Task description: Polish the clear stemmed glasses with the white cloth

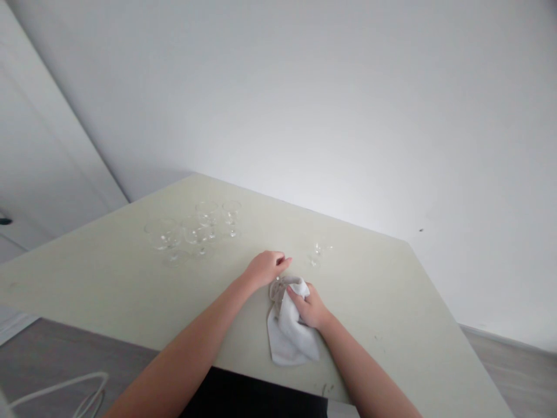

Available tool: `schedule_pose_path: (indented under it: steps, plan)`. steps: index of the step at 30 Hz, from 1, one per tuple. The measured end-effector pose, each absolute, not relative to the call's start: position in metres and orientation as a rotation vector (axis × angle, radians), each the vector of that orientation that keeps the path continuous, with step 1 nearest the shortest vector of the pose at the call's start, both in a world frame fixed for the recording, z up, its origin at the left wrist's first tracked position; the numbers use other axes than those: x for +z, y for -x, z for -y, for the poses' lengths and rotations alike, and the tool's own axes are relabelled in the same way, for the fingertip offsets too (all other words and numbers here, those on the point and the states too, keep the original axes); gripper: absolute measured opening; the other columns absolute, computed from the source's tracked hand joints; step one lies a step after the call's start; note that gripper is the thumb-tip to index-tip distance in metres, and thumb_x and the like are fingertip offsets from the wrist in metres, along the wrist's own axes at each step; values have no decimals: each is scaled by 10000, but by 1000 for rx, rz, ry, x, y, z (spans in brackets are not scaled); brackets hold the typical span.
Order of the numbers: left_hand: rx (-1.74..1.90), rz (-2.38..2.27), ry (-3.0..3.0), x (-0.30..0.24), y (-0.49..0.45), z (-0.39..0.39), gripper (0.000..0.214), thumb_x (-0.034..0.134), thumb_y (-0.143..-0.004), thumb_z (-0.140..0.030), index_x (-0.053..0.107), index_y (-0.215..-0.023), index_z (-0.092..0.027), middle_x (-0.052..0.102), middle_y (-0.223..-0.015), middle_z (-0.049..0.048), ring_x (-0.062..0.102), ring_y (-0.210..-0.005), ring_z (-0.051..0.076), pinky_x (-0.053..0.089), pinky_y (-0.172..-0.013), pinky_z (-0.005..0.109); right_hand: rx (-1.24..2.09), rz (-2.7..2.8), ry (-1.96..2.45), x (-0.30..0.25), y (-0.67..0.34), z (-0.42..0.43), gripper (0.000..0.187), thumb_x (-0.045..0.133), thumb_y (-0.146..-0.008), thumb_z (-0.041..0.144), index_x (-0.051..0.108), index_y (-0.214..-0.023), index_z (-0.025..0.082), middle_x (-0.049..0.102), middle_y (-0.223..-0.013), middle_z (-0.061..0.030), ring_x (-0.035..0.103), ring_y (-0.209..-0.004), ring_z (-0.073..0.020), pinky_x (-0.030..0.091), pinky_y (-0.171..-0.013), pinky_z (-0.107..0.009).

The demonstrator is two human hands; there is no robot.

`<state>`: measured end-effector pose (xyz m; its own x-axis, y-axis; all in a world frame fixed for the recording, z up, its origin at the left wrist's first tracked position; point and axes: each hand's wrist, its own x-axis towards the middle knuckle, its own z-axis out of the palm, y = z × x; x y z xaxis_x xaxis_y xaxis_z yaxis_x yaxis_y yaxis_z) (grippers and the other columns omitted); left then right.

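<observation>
My right hand (312,307) is closed around a white cloth (292,337), which hangs in folds down toward the table. Partly wrapped in the cloth is a clear stemmed glass (277,289), its bowl showing at the cloth's left side. My left hand (266,268) is curled closed at the far end of this glass, seemingly around its stem or foot; the exact grip is hidden behind the fingers. Both hands are above the middle of the table, close together.
The pale table (369,348) reaches to the white wall (326,104). Several clear stemmed glasses (202,232) stand upright in a group to the left. Another clear glass (316,253) stands beyond my right hand. A white cable (65,383) shows at lower left.
</observation>
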<state>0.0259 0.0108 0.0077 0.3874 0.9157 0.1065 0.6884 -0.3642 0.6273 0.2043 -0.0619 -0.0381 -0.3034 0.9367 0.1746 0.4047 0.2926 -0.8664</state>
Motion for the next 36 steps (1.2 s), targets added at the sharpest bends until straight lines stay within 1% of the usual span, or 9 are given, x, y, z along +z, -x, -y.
schedule_pose_path:
  steps: [6,16,25,36]
  plan:
    - [616,-1374,-2165,8,-26,-11,445,393,-905,-503,501,-608,-189,503,-555,3,427,-545,132,220,-563,281,958,1848,1191,-37,-204,62,357,496,-942,443,557,-711,177,547,-653,9,472,-609,-120,391,-567,-234]
    - [607,-1384,-2168,9,-26,-10,440,404,-910,-486,518,-609,-186,524,-561,5,435,-553,133,231,-567,278,938,1854,1214,-37,-204,63,348,497,-941,438,538,-711,180,540,-654,8,474,-616,-123,397,-591,-242]
    - [598,-1402,-2171,9,-27,-10,443,411,-907,-487,533,-611,-181,521,-556,5,411,-537,128,210,-559,284,954,1854,1198,-37,-204,62,362,494,-934,453,517,-693,185,486,-629,18,432,-595,-118,376,-568,-239]
    - [603,-1391,-2171,6,-26,-11,441,415,-901,-497,504,-605,-183,503,-549,0,414,-538,126,207,-559,276,967,1845,1194,-33,-203,64,341,503,-938,434,540,-710,182,526,-657,16,454,-612,-119,379,-585,-239]
